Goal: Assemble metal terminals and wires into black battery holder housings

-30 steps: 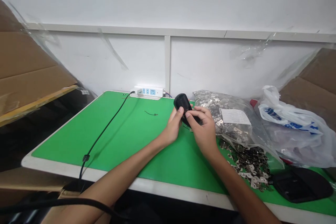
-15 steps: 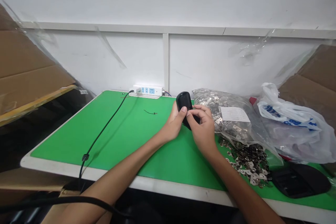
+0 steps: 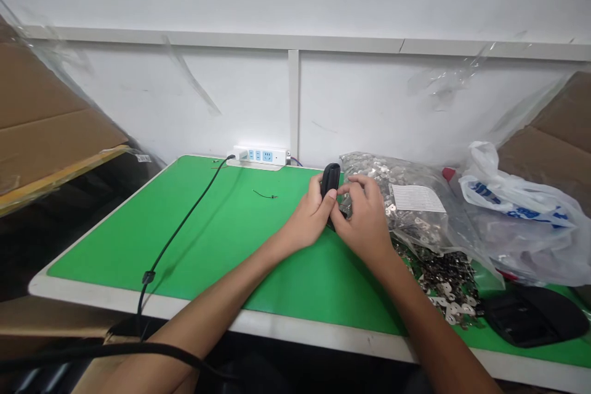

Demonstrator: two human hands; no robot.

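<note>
A black plastic housing with rounded ends is held up over the green table mat, turned nearly edge-on. My left hand grips its left side, the thumb pressed on its near face. On the right, my right hand has its thumb and fingertips closed on the housing's lower right edge. Whether a small part sits between those fingertips is hidden. A similar black housing with recessed slots lies on the mat at the right front.
Behind my right hand lies a clear bag of small metal plates, with loose metal contacts spilled before it. A white plastic bag sits farther right. At the back are a power strip with a black cable, and a short wire.
The housing has turned from showing its inner face to nearly edge-on. Both hands have moved slightly right and down, and the right fingers have shifted along its edge.
</note>
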